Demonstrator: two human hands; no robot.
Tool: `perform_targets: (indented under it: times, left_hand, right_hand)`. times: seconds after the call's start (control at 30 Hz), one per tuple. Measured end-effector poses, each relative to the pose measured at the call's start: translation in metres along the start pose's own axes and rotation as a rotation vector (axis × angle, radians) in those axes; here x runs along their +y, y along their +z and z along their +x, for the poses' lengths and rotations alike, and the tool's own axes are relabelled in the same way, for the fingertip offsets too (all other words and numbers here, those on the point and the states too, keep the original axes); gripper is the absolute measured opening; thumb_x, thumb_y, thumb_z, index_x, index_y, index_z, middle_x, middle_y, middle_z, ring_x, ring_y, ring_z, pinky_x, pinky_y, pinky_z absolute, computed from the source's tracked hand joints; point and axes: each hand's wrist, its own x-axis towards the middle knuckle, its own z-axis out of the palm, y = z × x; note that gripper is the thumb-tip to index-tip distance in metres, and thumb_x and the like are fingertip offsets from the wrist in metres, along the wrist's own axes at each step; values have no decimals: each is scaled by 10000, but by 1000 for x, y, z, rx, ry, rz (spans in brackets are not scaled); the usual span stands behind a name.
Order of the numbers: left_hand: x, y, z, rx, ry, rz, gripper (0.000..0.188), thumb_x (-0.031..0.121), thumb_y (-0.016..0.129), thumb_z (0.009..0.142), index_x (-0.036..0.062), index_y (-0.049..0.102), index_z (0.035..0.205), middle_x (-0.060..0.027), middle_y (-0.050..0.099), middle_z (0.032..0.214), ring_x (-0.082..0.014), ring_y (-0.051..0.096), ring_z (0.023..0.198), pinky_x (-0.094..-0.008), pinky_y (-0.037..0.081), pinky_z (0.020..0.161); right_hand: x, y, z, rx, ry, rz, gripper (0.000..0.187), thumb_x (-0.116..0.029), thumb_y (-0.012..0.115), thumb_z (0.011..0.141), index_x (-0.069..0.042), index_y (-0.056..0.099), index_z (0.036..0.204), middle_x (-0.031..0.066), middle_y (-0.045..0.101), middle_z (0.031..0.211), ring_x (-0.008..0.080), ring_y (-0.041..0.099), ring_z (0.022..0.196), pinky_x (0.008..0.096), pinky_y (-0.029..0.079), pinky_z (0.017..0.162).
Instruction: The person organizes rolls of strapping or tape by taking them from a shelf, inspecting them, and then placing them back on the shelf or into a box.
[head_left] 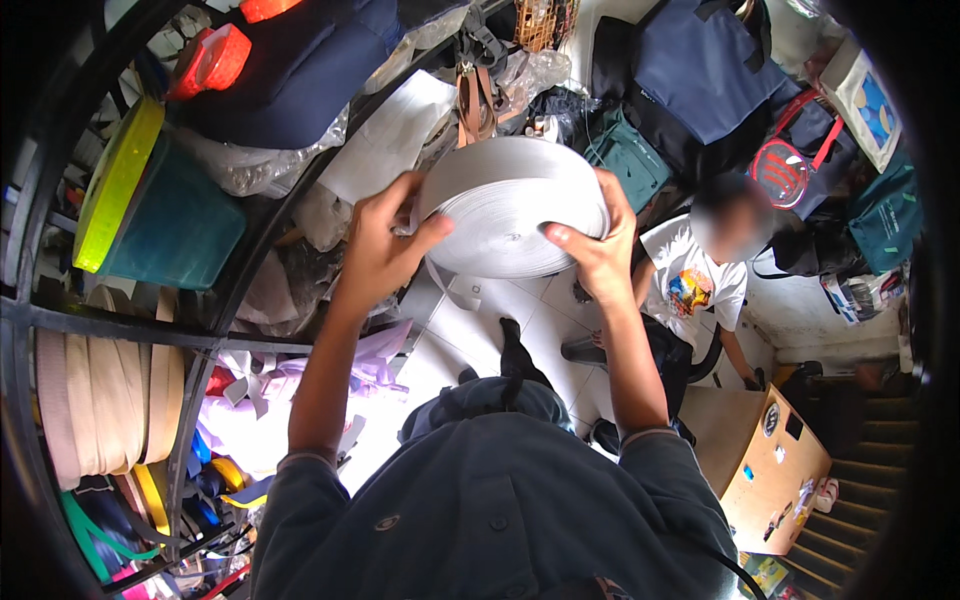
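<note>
A large roll of pale grey webbing (515,205) is held up in front of me between both hands. My left hand (385,240) grips its left side, thumb on the flat coiled face and fingers round the outer edge. On the right side my right hand (605,240) holds it the same way, its thumb pressing on the coiled face. A loose tail of the webbing (455,288) hangs below the roll near my left hand. The far side of the roll hides some of my fingertips.
Left of me a black metal shelf (110,325) holds beige webbing rolls (110,400), a yellow roll (120,185) and dark fabric (290,80). Bags (710,70) hang at the back right. A seated person (695,275) is on the right, near a wooden box (765,465).
</note>
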Motion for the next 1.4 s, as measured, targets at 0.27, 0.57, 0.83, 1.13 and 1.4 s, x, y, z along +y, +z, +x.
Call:
perform_targets:
  times: [0.27, 0.57, 0.83, 1.13, 1.4]
  left_hand:
    - [10, -13, 11, 177, 254, 327, 277, 223, 676, 815, -41, 626, 886, -111, 593, 687, -211, 572, 576, -305, 442, 565]
    - [-9, -11, 0, -124, 230, 157, 565, 227, 708, 755, 5, 504, 1232, -162, 612, 1033, -297, 597, 1009, -360, 444, 888]
    - [25, 12, 12, -243, 51, 129, 356, 274, 775, 726, -22, 634, 864, -136, 654, 712, -211, 649, 634, -313, 488, 588]
    - [-8, 6, -10, 144, -233, -204, 223, 166, 689, 781, -42, 644, 850, -31, 623, 697, -76, 554, 629, -243, 438, 575]
    - [-26, -10, -26, 276, -124, -354, 402, 253, 629, 800, -50, 586, 1062, -75, 634, 925, -146, 576, 882, -267, 420, 826]
  right_hand:
    - [-4, -20, 13, 69, 26, 157, 582, -106, 834, 623, 25, 558, 1119, 72, 631, 975, 146, 598, 899, 284, 463, 849]
    - [-10, -18, 2, -63, 82, -122, 549, -116, 856, 613, 10, 592, 1077, 65, 651, 945, 141, 598, 899, 281, 454, 851]
    - [-26, 11, 5, -362, -12, -537, 488, -152, 857, 580, 10, 623, 976, 92, 671, 844, 129, 628, 764, 270, 495, 735]
    - [9, 20, -12, -166, 223, -13, 485, -132, 803, 706, 2, 561, 1105, 73, 624, 1008, 134, 561, 971, 278, 423, 888]
    - [-2, 38, -16, -108, 167, -112, 455, -127, 847, 627, 7, 598, 983, 28, 628, 849, 93, 566, 839, 244, 448, 782]
